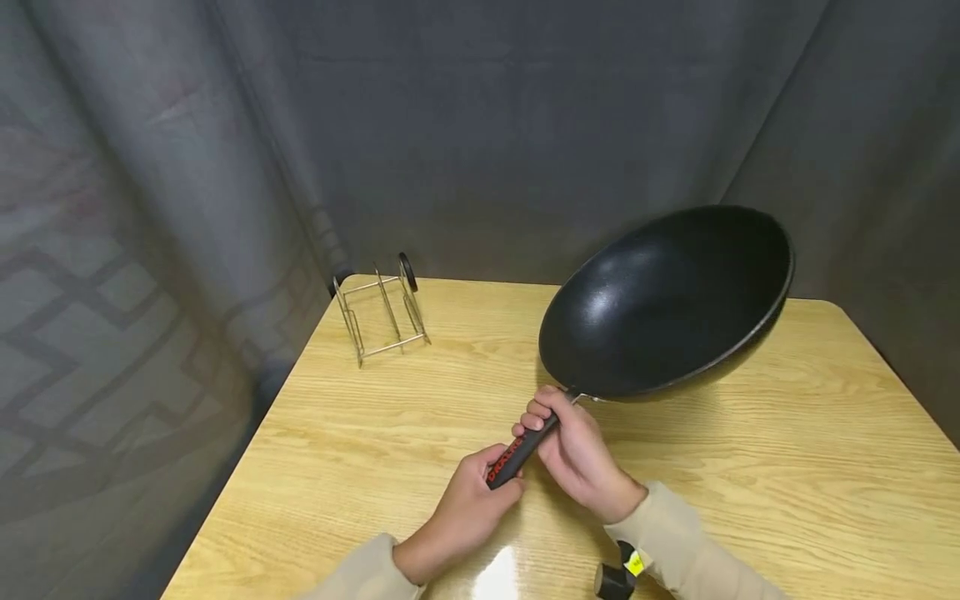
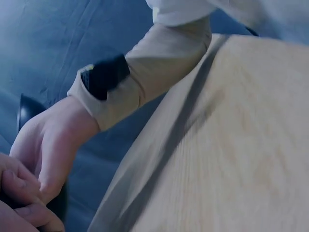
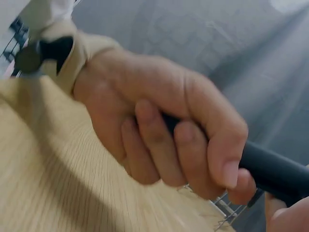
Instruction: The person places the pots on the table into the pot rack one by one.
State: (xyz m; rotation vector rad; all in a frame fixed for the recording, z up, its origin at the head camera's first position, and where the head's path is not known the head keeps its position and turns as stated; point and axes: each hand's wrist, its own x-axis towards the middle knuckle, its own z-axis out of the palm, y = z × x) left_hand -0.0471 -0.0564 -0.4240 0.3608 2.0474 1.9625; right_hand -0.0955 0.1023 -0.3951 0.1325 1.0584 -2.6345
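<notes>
A large black wok (image 1: 667,308) is held up over the wooden table, its bowl tilted with the inside facing the head camera. My right hand (image 1: 573,450) grips the handle close to the bowl, fingers wrapped round it. Nearer the front, my left hand (image 1: 480,492) holds the end of the black handle (image 1: 517,458), which bears red lettering. In the right wrist view the left hand (image 3: 169,125) shows with its fingers curled round the handle (image 3: 275,169). The left wrist view catches the right hand (image 2: 53,140) and a bit of the dark wok (image 2: 30,108) behind it.
A wire rack (image 1: 382,317) with black round ends stands at the table's back left corner. Grey curtains (image 1: 480,150) hang behind and beside the wooden table (image 1: 360,442). A black wrist device (image 1: 617,579) sits under the right sleeve.
</notes>
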